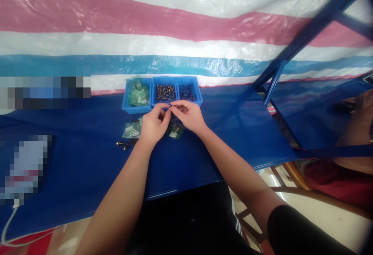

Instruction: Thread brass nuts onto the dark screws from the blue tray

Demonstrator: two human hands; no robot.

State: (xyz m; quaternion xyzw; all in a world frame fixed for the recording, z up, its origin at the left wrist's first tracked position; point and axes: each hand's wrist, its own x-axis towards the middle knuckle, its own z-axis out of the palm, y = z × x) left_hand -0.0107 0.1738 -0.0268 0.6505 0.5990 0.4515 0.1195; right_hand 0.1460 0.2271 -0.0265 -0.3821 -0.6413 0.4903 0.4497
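Note:
My left hand (pixel 154 123) and my right hand (pixel 190 117) meet in front of the blue bins, fingertips together. Both are closed in a pinch around a small brass-coloured metal part (pixel 169 108), mostly covered by the fingers. Just beyond them, the middle blue bin (pixel 163 104) contains many small brass and dark metal fittings (pixel 165 91). Dark screws (pixel 186 91) lie in the bin on the right, and greenish clear plastic packets (pixel 139 93) fill the left one. Beneath my hands are a clear packet (pixel 132 130) and another small packet (pixel 175 130).
Several loose brass-headed bolts (pixel 125 146) lie left of my hands on the blue table (pixel 180 165). A pixelated object with a white cable (pixel 7 224) is at far left. A blue metal frame (pixel 279 60) rises at right, where another person's arm (pixel 355 126) shows.

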